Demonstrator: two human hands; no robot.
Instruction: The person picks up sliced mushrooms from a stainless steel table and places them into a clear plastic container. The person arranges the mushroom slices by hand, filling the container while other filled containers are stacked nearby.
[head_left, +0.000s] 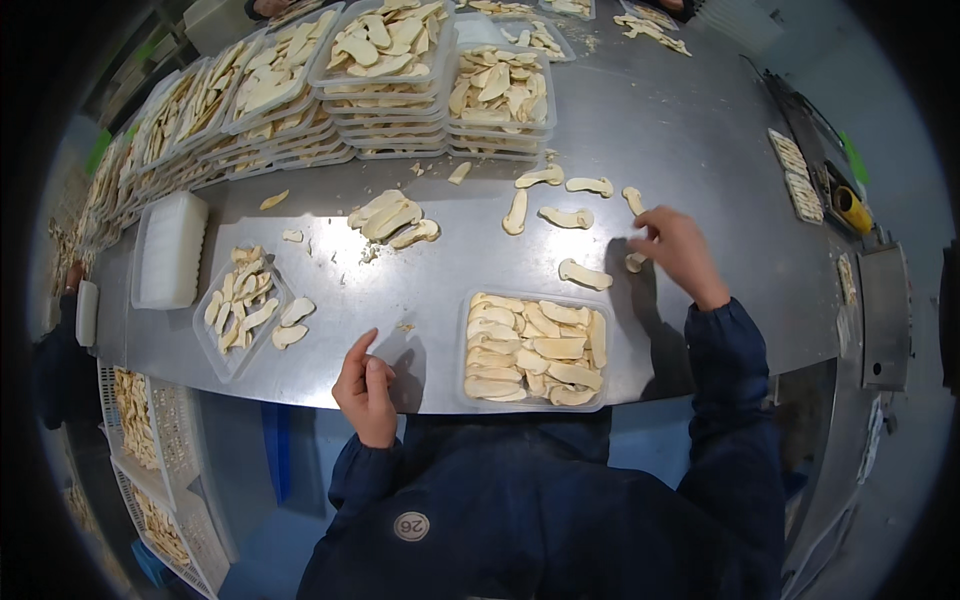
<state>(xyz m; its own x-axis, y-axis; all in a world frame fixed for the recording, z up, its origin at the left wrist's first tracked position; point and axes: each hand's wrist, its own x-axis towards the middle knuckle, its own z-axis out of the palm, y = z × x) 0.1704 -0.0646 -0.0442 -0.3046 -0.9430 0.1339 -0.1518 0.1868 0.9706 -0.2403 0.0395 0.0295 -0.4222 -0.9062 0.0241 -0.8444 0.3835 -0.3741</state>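
Observation:
My right hand (675, 247) hovers at the right, thumb and fingertips apart with nothing visible between them. Just beyond its fingertips lies a dried mushroom slice (633, 199); a second slice (635, 262) is partly hidden below the thumb. Left of that hand, several whole-profile slices (566, 218) are spread singly on the steel table. Directly before me, a clear plastic tray (609, 352) holds mushroom slices (559, 347) laid close together, with a neat row along its left side. My left hand (367, 394) is empty over the table's front edge, index finger extended, left of this tray.
Stacked filled trays (390, 97) stand at the back left. A small slice pile (394, 217) lies mid-table. Leftward are a tilted tray (236, 367) of smaller pieces and a stack of empty trays (171, 251). White crates (176, 427) stand below left. Other people's hands show at the edges.

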